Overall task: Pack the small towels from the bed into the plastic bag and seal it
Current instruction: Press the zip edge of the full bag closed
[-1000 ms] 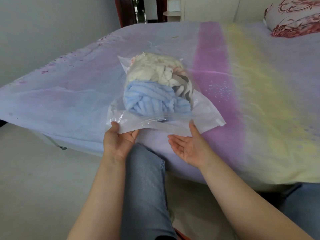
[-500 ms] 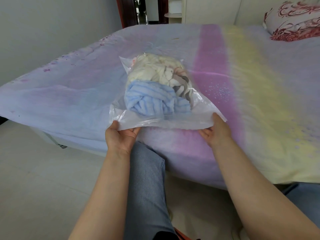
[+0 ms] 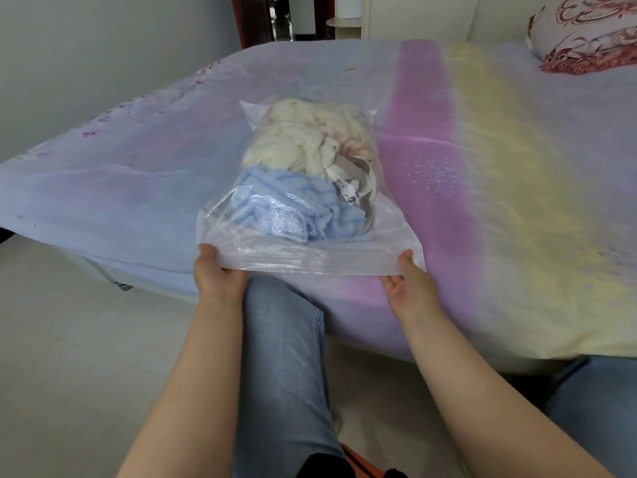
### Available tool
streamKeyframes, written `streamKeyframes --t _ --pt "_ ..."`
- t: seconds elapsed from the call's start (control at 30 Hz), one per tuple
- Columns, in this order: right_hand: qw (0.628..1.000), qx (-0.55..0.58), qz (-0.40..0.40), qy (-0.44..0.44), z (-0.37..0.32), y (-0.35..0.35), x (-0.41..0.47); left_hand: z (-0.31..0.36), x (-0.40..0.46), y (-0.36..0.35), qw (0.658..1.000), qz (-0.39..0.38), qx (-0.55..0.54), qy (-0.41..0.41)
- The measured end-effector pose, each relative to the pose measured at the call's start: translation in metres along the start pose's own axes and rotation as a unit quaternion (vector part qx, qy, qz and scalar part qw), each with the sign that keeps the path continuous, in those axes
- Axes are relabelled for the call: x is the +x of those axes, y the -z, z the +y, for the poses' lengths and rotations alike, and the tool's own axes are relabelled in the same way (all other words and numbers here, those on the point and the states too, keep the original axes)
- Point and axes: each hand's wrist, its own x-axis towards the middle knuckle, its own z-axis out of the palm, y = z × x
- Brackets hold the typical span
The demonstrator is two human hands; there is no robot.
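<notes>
Nearest the person, a knee in blue jeans point(image 3: 282, 339) presses against the bed point(image 3: 138, 181) edge. Just above it, the left hand point(image 3: 217, 277) pinches the near left corner of the plastic bag point(image 3: 389, 232), and the right hand point(image 3: 410, 288) pinches the near right corner, stretching the mouth edge between them. Inside lie a blue towel point(image 3: 286, 208) and, farther back, cream towels point(image 3: 296, 139). Beyond, a patterned pillow point(image 3: 586, 32) sits at the far right.
</notes>
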Motion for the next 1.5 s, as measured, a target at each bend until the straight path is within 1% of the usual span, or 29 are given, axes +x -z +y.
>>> streamKeyframes --t 0.1,0.13,0.17,0.2,0.23,0.3,0.33,0.37,0.47,0.57,0.63,0.7,0.73,0.8,0.83,0.87,0.9,0.93,1.0,1.07,1.1,1.17,1.23,1.37,1.5 --pt "1.0 0.023 0.012 0.001 0.0 -0.001 0.001 -0.022 -0.021 -0.005 0.995 0.031 0.054 -0.079" --pt "0.999 0.028 0.016 0.0 0.0 -0.002 0.0 -0.038 -0.035 -0.007 0.991 0.038 0.082 -0.094" --pt "0.999 0.035 0.017 0.0 0.001 -0.002 0.0 -0.059 -0.049 -0.01 0.989 0.031 0.115 -0.085" --pt "0.999 0.039 0.015 -0.001 0.002 -0.002 0.001 -0.083 -0.065 -0.012 0.987 0.013 0.155 -0.048" --pt "0.999 0.045 0.009 -0.001 0.002 -0.001 0.001 -0.106 -0.08 -0.016 0.98 -0.011 0.196 0.012" --pt "0.999 0.046 -0.002 -0.005 0.005 0.002 0.001 -0.14 -0.1 -0.023 0.952 -0.048 0.268 0.136" --pt "0.999 0.038 -0.007 -0.012 0.005 0.005 0.001 -0.151 -0.104 -0.026 0.94 -0.054 0.294 0.166" --pt "0.999 0.026 -0.019 -0.024 0.004 0.008 0.002 -0.159 -0.105 -0.029 0.933 -0.054 0.313 0.172" --pt "0.996 -0.037 -0.061 -0.052 -0.009 0.018 0.002 -0.166 -0.102 -0.034 0.923 -0.016 0.367 0.11" --pt "0.986 -0.147 -0.068 -0.034 -0.025 0.029 0.004 -0.167 -0.098 -0.032 0.916 -0.006 0.396 0.069" --pt "0.969 -0.231 -0.081 -0.012 -0.032 0.035 0.003 -0.166 -0.097 -0.031 0.911 -0.003 0.408 0.064" --pt "0.938 -0.334 -0.092 0.01 -0.035 0.037 -0.002 -0.166 -0.097 -0.03 0.912 -0.003 0.407 0.059" --pt "0.91 -0.403 -0.091 0.031 -0.037 0.038 -0.004 -0.166 -0.097 -0.029 0.913 -0.001 0.404 0.054" --pt "0.842 -0.524 -0.09 0.089 -0.04 0.039 -0.005 -0.168 -0.096 -0.025 0.914 0.001 0.402 0.054" --pt "0.818 -0.557 -0.093 0.114 -0.041 0.041 -0.004 -0.169 -0.096 -0.023 0.915 0.001 0.399 0.061" --pt "0.805 -0.571 -0.095 0.13 -0.041 0.042 -0.002 -0.17 -0.097 -0.021 0.916 -0.002 0.395 0.068" --pt "0.801 -0.574 -0.096 0.138 -0.04 0.044 0.0 -0.171 -0.099 -0.021 0.914 -0.011 0.398 0.075" --pt "0.803 -0.571 -0.096 0.142 -0.04 0.045 0.001 -0.173 -0.1 -0.022 0.905 -0.028 0.416 0.084" --pt "0.81 -0.561 -0.096 0.144 -0.037 0.046 0.004 -0.177 -0.104 -0.026 0.864 -0.083 0.485 0.105" --pt "0.829 -0.535 -0.093 0.135 -0.036 0.047 0.005 -0.181 -0.109 -0.031 0.817 -0.145 0.542 0.131" --pt "0.842 -0.516 -0.093 0.125 -0.037 0.047 0.005 -0.183 -0.112 -0.034 0.807 -0.163 0.55 0.141" --pt "0.859 -0.491 -0.098 0.112 -0.04 0.049 0.003 -0.188 -0.116 -0.035 0.815 -0.167 0.534 0.147" --pt "0.859 -0.488 -0.102 0.116 -0.041 0.049 0.004 -0.192 -0.118 -0.035 0.837 -0.15 0.504 0.15" --pt "0.846 -0.504 -0.106 0.137 -0.037 0.051 0.009 -0.197 -0.119 -0.038 0.874 -0.093 0.44 0.184" --pt "0.829 -0.523 -0.102 0.168 -0.032 0.057 0.014 -0.202 -0.126 -0.044 0.888 -0.051 0.428 0.159"
